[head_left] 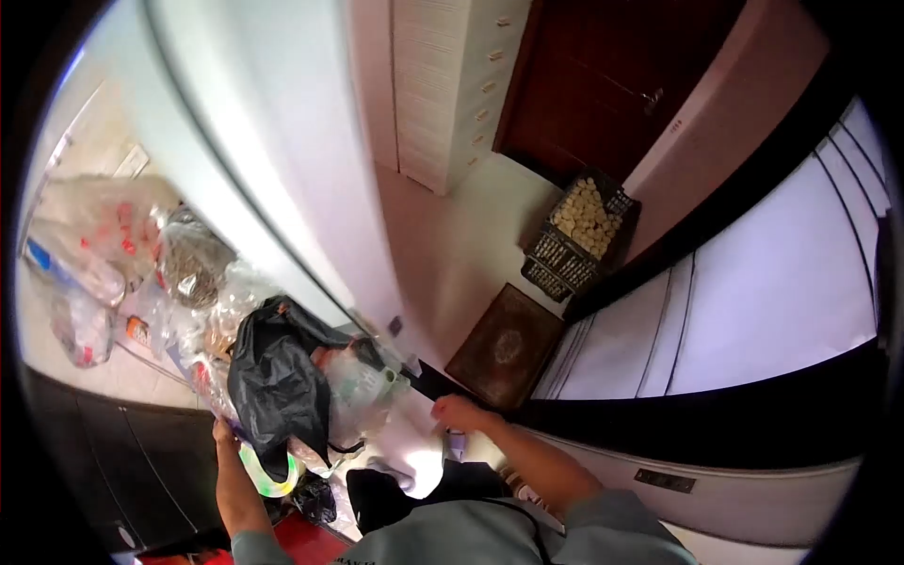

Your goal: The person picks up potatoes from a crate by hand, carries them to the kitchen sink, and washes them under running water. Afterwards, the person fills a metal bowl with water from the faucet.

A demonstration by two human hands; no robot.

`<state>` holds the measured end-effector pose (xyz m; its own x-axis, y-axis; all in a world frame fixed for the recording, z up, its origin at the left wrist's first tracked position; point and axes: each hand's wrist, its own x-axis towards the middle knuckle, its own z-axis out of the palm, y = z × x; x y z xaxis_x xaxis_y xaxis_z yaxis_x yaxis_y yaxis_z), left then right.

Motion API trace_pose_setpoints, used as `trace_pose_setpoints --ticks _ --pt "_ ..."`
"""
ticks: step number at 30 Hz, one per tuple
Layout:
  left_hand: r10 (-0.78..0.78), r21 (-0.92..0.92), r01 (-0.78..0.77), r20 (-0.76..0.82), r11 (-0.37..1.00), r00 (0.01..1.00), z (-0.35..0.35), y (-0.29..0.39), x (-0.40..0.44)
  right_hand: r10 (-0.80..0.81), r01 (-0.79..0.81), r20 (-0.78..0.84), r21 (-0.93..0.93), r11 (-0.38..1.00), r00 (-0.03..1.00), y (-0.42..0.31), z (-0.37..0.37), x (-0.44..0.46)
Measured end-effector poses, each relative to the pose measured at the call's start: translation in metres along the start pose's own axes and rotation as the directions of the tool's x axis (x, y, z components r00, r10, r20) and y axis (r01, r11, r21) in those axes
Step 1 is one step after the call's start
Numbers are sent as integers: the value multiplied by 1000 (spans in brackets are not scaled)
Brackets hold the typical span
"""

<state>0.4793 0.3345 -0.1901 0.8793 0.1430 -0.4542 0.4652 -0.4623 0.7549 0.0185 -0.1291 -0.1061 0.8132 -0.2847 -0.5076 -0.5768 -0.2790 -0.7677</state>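
My left hand (223,431) is at the lower left, at the edge of a counter, beside a black plastic bag (281,377); its fingers are partly hidden by the bags. Clear plastic bags (363,391) lie against the black bag's right side. My right hand (456,414) is raised at the centre, its fingers curled, right of the clear bags and near the brown mat (506,347). Whatever it may hold is too small to make out. Further left on the counter is a clear bag with dark contents (193,264).
A black crate of round pale items (586,221) stands on the floor before a dark red door (612,85). White drawers (433,94) stand at the top centre. Dark cabinets (122,452) are lower left. A small black bag (314,497) lies below the counter.
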Motion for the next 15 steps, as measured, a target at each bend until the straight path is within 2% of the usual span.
trace_pose_setpoints --ticks 1,2,4,6,8,9,10,12,13,14,15 --pt "-196 -283 219 107 934 975 1 9 -6 -7 3 -110 -41 999 994 39 -5 11" --pt "-192 -264 214 106 941 976 2 16 -13 -12 -6 -216 -83 996 976 70 -11 14" --pt "-155 -410 198 138 890 978 2 23 -29 -121 57 -217 -283 958 969 108 -37 2" --pt "-147 -349 168 87 922 985 -3 23 -34 86 -140 -446 -89 986 891 190 -19 13" --pt "-41 -508 114 153 854 987 -3 37 -72 150 -186 -440 -41 982 885 240 -10 6" --pt "24 -367 -16 18 930 1000 -10 29 -57 205 -234 -440 -14 972 874 259 -8 -1" --pt "74 -347 -88 -55 934 996 -5 34 -69 257 -281 -443 11 960 859 274 -10 -8" --pt "118 -103 -120 -19 987 993 -18 14 -64 323 -336 -446 52 940 835 283 -14 -31" --pt "190 118 -172 -167 978 967 -15 6 -70 472 -272 -438 445 853 765 273 -13 -50" --pt "294 331 -194 -284 924 913 -5 0 -75 608 -141 -376 762 633 699 271 -15 -65" --pt "341 534 -149 -282 833 897 -9 -12 -80 623 -138 -376 773 619 686 295 -6 -78"
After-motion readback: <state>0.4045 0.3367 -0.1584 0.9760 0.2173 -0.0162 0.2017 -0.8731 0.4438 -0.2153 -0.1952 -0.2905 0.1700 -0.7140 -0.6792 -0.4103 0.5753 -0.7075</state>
